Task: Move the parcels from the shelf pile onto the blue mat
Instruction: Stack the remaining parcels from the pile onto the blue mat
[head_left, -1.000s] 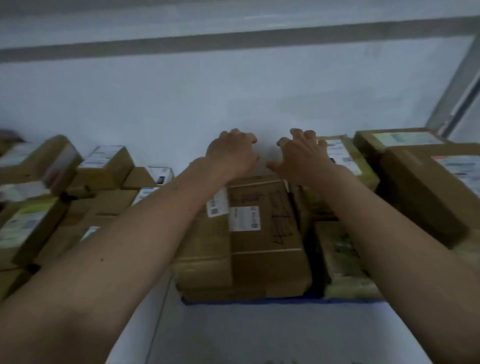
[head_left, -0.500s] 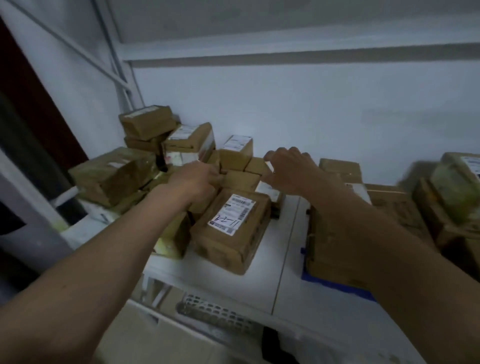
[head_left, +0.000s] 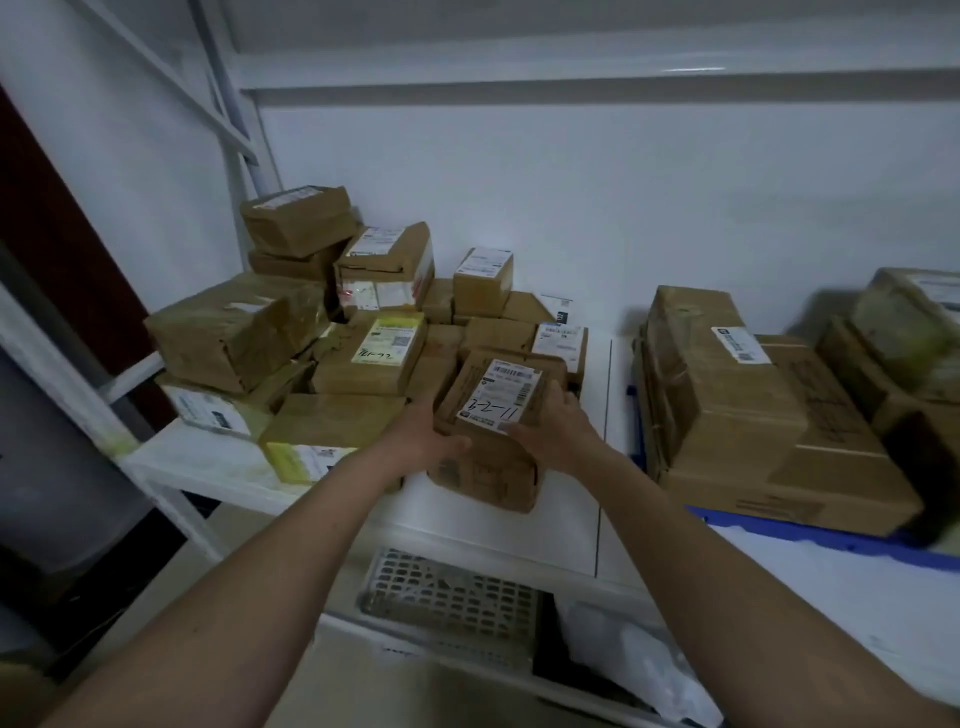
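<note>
Nearest, both hands clasp one cardboard parcel (head_left: 491, 431) at the front edge of the white shelf (head_left: 498, 530): the left hand (head_left: 423, 441) wraps its left side, the right hand (head_left: 553, 434) its right, fingers curled against the label marked "11-2-2". It seems slightly tilted, though whether it rests on the shelf is unclear. Behind and left of this parcel lies the parcel pile (head_left: 363, 322). Right of it, larger boxes (head_left: 753, 410) sit on the blue mat (head_left: 831, 543).
</note>
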